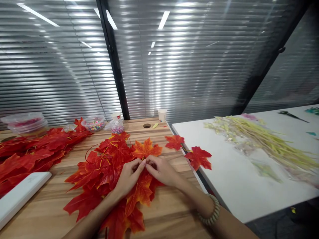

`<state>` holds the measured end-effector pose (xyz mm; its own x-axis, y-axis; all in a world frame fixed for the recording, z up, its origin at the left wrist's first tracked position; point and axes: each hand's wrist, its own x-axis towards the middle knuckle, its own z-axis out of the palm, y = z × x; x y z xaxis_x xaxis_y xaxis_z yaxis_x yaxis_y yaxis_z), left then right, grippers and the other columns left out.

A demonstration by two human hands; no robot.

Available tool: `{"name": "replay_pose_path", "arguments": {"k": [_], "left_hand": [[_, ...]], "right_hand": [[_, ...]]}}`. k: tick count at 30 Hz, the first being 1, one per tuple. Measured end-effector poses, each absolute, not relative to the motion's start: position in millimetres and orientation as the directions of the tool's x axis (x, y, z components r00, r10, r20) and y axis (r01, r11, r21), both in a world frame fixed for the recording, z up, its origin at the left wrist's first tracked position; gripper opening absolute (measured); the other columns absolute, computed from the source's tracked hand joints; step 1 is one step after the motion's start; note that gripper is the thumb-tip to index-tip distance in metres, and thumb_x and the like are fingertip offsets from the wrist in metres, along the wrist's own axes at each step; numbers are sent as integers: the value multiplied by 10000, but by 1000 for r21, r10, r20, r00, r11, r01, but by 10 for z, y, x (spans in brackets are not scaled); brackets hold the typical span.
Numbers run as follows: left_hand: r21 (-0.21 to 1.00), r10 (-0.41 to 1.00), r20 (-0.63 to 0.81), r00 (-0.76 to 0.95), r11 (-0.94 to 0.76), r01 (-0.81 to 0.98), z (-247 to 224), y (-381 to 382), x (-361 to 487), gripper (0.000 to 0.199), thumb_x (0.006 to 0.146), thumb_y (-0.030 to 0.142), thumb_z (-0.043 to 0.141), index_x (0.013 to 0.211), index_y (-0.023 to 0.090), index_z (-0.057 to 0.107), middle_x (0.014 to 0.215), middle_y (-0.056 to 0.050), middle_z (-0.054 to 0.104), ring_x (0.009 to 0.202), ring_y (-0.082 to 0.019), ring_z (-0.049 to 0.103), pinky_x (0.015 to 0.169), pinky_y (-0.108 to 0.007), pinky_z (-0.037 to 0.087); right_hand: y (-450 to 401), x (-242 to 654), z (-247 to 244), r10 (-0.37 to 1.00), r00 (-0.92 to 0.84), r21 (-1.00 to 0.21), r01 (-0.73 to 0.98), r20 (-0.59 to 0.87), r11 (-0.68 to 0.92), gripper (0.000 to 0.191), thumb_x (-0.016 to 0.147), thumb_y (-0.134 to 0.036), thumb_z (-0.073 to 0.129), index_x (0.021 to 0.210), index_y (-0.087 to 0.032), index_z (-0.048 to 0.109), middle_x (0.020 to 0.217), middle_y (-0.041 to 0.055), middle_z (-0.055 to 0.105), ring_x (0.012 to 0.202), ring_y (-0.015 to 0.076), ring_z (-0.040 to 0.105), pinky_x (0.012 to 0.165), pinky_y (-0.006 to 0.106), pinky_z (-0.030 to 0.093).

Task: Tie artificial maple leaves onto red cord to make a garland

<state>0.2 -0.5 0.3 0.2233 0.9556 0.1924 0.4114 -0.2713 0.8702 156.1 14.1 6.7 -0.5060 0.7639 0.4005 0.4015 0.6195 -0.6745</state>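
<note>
The wood-grain bench (171,215) carries an artificial maple-leaf garland (122,154), heaped across its middle toward the near edge. Toward the near-left corner lies a white oblong case (23,196), its faint markings unreadable. The left hand (130,174) and right hand (161,168) meet over the garland, thumbs and forefingers pinching a stem. Along the far edge, 2 paper cups (162,116) bear illegible print.

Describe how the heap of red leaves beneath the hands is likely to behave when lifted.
The heap of red leaves would probably flop, since its leaves look thin and drape unevenly. It seems light for its bulk, being mostly flat leaves. Pulling one leaf might drag others, as they overlap closely.
</note>
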Motion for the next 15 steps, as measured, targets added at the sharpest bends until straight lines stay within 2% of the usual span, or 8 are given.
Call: {"name": "replay_pose_path", "arguments": {"k": [15], "left_hand": [[875,962,169,216,-248,417,14,1,14,342,830,408,408,641,138,500,591,30,397,572,-101,364,532,-207,307]], "right_hand": [[150,1567,77,759,-512,-674,396,402,624,124,833,-191,420,735,-157,487,594,-23,501,523,84,425,503,187,287]]}}
